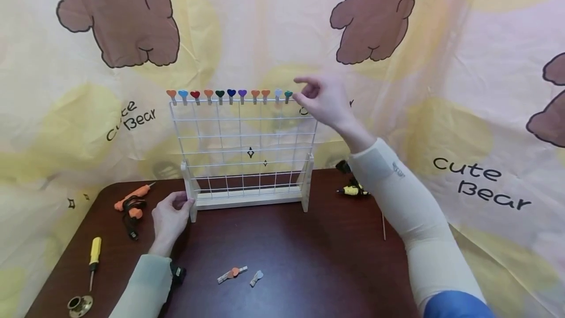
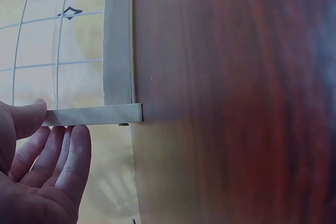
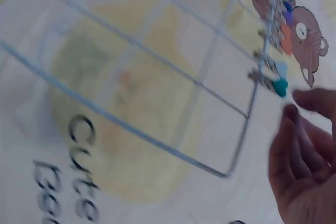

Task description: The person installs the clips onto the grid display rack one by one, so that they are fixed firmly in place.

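Note:
A white wire grid rack [image 1: 251, 136] stands upright in a pale wooden base [image 1: 249, 200]. Along its top wire sits a row of heart-topped clothespins in several colours, with a teal one [image 1: 288, 95] at the right end. My left hand [image 1: 170, 217] pinches the left wooden foot [image 2: 94, 115] of the rack between thumb and fingertips. Just right of the teal clothespin, my right hand [image 1: 324, 97] is raised with thumb and index finger apart. In the right wrist view, a small gap separates its fingertips from the teal heart [image 3: 280, 87], and nothing is between them.
Loose clothespins with orange hearts [image 1: 232, 274] and a pale-heart clothespin [image 1: 256, 278] lie in front of the rack. At left are an orange corded tool [image 1: 134, 198], a yellow screwdriver [image 1: 94, 254] and a brass flanged part [image 1: 80, 305]. A yellow-and-black tool [image 1: 352, 190] lies behind the right arm.

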The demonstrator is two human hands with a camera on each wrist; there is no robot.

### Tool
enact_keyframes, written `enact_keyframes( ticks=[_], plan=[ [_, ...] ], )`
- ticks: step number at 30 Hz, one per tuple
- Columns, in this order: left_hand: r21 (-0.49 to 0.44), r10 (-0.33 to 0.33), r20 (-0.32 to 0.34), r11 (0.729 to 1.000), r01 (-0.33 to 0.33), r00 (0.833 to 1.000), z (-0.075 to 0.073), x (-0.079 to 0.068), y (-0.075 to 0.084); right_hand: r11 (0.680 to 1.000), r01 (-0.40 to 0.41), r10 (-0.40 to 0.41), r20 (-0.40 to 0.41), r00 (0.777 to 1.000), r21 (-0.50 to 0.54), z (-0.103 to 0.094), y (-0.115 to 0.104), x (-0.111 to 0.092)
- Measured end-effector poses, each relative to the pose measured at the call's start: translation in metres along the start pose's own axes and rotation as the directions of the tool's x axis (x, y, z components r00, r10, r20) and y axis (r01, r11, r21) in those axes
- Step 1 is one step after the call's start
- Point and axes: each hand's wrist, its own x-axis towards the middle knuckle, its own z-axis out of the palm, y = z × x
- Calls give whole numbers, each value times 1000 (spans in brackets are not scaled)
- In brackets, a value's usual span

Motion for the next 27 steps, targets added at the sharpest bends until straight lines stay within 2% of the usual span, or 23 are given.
enact_keyframes(
  ticks=[2,4,5,7,9,11,13,15,16,17,19,21,22,27],
  plan=[
    [-1,1,1,1000,-1,1000,1,-1,0,997,40,-34,-86,996,69,11,4,-21],
    [-5,15,-5,1000,-15,1000,1,-1,0,985,99,-86,-94,992,143,27,7,-45],
    [-5,20,-9,1000,-20,1000,1,-1,0,974,134,-123,-70,990,182,37,8,-57],
    [3,18,-8,1000,-18,1000,1,-1,-1,953,181,-195,36,980,242,58,7,-86],
    [5,7,3,1000,-7,1000,0,-2,-1,937,231,-284,184,941,262,82,6,-114],
    [7,-13,13,1000,13,1000,0,-2,-1,926,284,-359,349,866,249,106,3,-142],
    [6,-23,19,1000,23,1000,0,-3,-1,911,345,-413,499,762,227,128,-2,-167],
    [0,-25,14,1000,25,1000,0,-2,0,893,403,-435,622,651,203,148,-5,-188],
    [0,-24,11,1000,24,1000,0,-2,0,887,422,-430,672,603,188,157,-6,-198],
    [-1,-22,12,1000,22,1000,0,-1,0,884,437,-416,711,567,169,165,-7,-208],
    [-1,-20,13,1000,20,1000,0,0,1,883,451,-377,769,516,130,179,-7,-225],
    [3,-14,10,1000,14,1000,0,0,1,888,451,-336,802,493,94,189,-6,-239],
    [3,-9,10,1000,9,1000,0,0,1,893,443,-321,810,490,86,192,-5,-244],
    [8,-2,3,1000,2,1000,0,-1,0,915,390,-300,817,492,101,200,-3,-262]
  ],
)
